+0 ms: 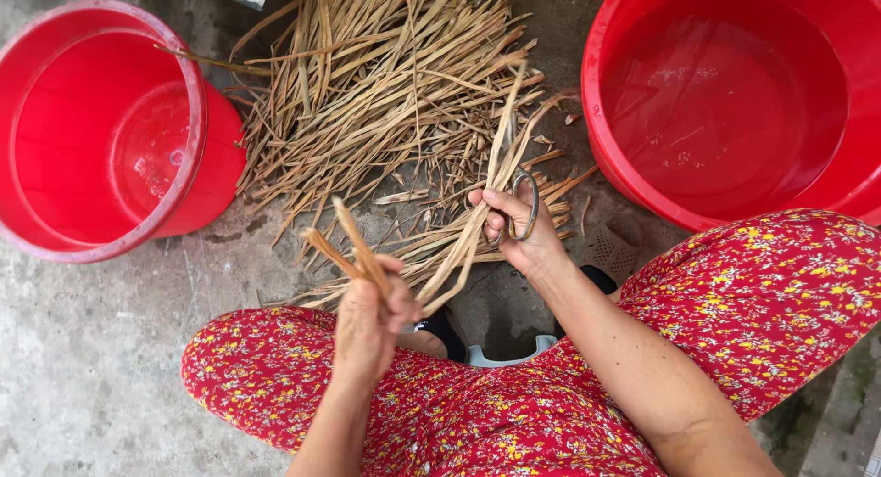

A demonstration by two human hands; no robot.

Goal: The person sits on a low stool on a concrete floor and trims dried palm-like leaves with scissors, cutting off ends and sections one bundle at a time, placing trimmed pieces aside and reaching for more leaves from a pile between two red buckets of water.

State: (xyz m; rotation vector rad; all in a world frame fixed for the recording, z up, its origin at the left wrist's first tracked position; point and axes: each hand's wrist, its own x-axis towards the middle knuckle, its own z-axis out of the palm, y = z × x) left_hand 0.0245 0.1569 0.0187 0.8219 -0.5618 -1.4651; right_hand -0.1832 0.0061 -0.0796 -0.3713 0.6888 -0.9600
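1. Soft, even daylight all over, bright but not harsh, no hard-edged shadows anywhere.
2. Only a faint shadow just below the fingers of the right hand, on the grey concrete floor.
3. Mild sheen on the water in the big red plastic tub, up and right of those fingers.
4. Sharp mostly; the left hand looks slightly motion-blurred.
5. The red plastic bucket bulges a bit at the left edge, wide-angle style.

Scissors blades hidden behind right hand; right red basin cut by top and right edges.
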